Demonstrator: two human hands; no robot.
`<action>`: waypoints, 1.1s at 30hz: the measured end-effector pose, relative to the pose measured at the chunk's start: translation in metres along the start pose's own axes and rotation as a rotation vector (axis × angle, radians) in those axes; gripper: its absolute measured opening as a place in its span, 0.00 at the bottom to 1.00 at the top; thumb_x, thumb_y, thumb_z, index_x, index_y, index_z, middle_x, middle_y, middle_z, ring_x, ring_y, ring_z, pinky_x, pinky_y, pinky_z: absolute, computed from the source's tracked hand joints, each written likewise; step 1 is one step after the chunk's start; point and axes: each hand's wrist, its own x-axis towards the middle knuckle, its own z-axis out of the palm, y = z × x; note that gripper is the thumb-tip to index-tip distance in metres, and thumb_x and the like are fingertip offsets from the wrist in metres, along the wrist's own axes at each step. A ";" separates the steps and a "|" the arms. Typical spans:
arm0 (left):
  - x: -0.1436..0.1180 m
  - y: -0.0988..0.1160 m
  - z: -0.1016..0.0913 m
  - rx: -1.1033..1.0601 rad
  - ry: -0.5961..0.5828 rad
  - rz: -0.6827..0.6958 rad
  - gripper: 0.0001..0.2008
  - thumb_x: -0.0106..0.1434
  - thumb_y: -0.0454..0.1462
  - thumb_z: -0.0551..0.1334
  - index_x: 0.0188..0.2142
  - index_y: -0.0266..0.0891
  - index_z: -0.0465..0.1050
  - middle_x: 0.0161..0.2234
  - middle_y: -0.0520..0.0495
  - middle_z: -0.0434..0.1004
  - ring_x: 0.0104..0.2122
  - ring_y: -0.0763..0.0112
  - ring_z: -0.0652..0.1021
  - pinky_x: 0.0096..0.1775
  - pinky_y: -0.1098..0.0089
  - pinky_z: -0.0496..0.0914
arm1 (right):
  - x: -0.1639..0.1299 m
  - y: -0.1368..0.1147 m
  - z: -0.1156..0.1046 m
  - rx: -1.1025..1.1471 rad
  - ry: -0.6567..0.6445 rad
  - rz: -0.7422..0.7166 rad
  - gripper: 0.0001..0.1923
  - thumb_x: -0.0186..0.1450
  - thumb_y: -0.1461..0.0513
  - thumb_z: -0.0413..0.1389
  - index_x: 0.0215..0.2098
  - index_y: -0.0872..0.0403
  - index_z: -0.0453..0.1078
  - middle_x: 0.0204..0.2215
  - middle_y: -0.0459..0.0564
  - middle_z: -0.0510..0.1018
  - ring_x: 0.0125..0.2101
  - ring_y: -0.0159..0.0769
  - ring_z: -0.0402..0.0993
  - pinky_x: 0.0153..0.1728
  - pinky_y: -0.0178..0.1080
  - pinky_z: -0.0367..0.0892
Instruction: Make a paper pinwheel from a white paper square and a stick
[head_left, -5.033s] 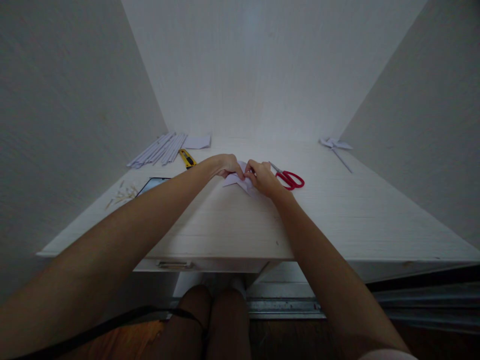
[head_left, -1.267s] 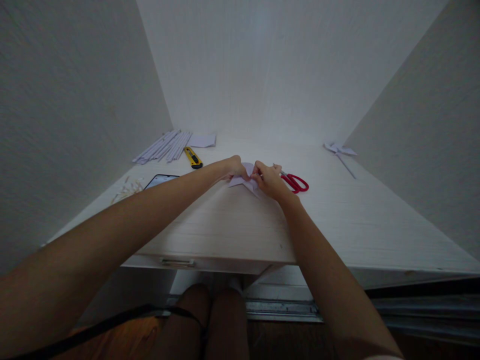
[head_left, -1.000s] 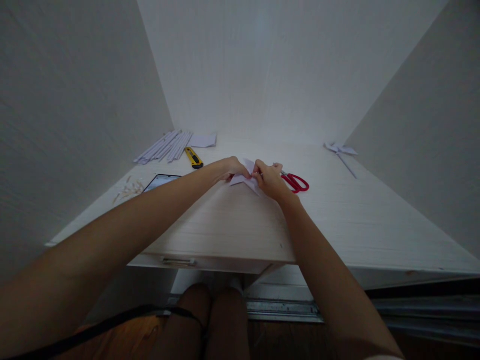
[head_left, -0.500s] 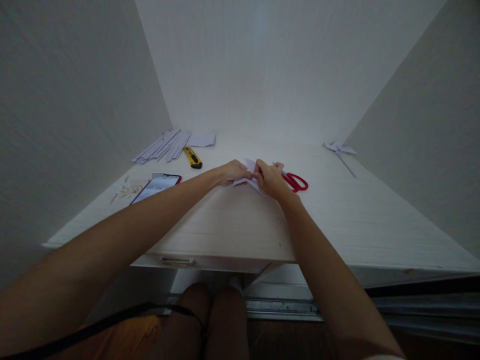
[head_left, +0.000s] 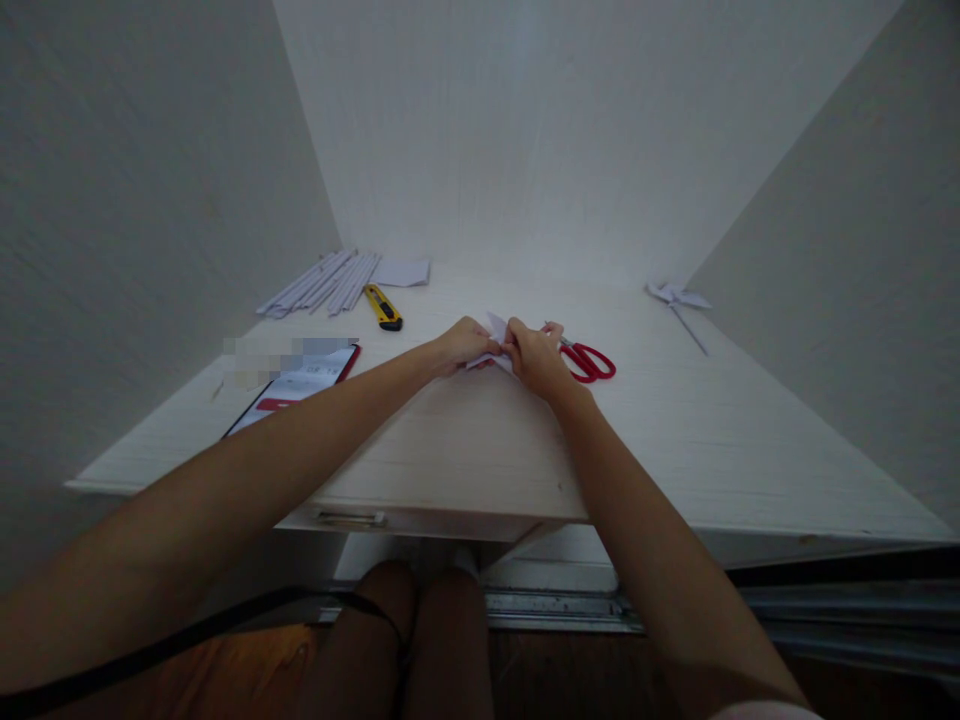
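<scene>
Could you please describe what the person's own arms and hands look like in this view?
Both arms are bare from the frame's edge to the wrist, with no sleeves, gloves, watch or rings visible. The left hand and right hand show no markings. A white bit of clothing shows by the right upper arm.

The folded white paper piece (head_left: 496, 330) is small, with one pointed tip standing up; it lies just left of the red scissors (head_left: 587, 359).

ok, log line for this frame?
left hand: pinching folded paper | right hand: pinching folded paper | scissors: on desk, right of hands
</scene>
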 end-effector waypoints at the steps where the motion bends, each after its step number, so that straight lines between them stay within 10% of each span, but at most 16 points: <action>1: 0.001 -0.001 0.000 0.011 0.006 -0.006 0.09 0.52 0.28 0.62 0.18 0.32 0.65 0.14 0.54 0.63 0.14 0.84 0.63 0.19 0.76 0.54 | 0.000 0.000 0.001 -0.003 -0.005 -0.001 0.06 0.61 0.67 0.43 0.34 0.55 0.60 0.26 0.51 0.74 0.26 0.36 0.63 0.41 0.43 0.43; 33: -0.005 0.007 0.004 -0.067 0.054 -0.040 0.07 0.48 0.24 0.63 0.21 0.32 0.67 0.12 0.56 0.63 0.14 0.83 0.64 0.19 0.77 0.57 | 0.005 -0.001 0.004 -0.117 -0.046 -0.001 0.10 0.60 0.68 0.43 0.37 0.55 0.63 0.25 0.50 0.74 0.27 0.38 0.68 0.37 0.40 0.43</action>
